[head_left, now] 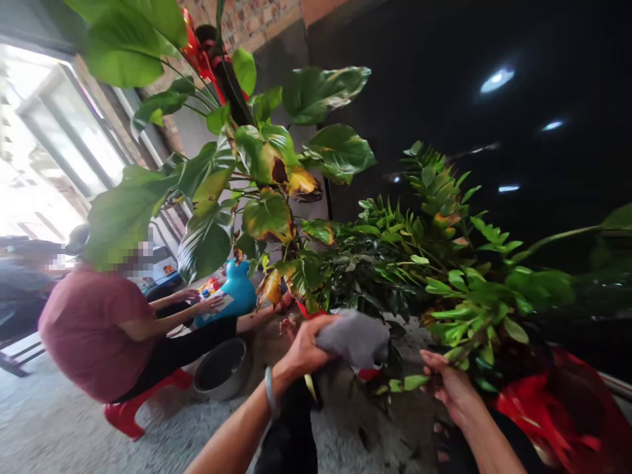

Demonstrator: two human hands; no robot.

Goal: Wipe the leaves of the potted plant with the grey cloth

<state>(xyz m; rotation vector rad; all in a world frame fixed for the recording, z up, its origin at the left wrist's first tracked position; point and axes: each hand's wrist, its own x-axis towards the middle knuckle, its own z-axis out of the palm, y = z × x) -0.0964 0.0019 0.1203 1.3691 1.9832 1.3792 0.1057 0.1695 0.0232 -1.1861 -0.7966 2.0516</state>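
Note:
My left hand [303, 349] is closed round a grey cloth [355, 339] and holds it against the low leaves of a dark green potted plant [390, 263]. My right hand [447, 385] pinches a small leafy stem [407, 382] of the same plant, fingers curled on it. A bracelet sits on my left wrist. Above and behind rises a tall plant with large broad leaves [261, 158], some yellowed and brown at the edges.
A person in a maroon shirt [93, 329] sits on a red stool [131, 411] at the left, holding a blue bottle [237, 293]. A metal basin [222, 368] stands on the speckled floor. Red wrapping [553, 411] surrounds a pot at the right. A dark wall stands behind.

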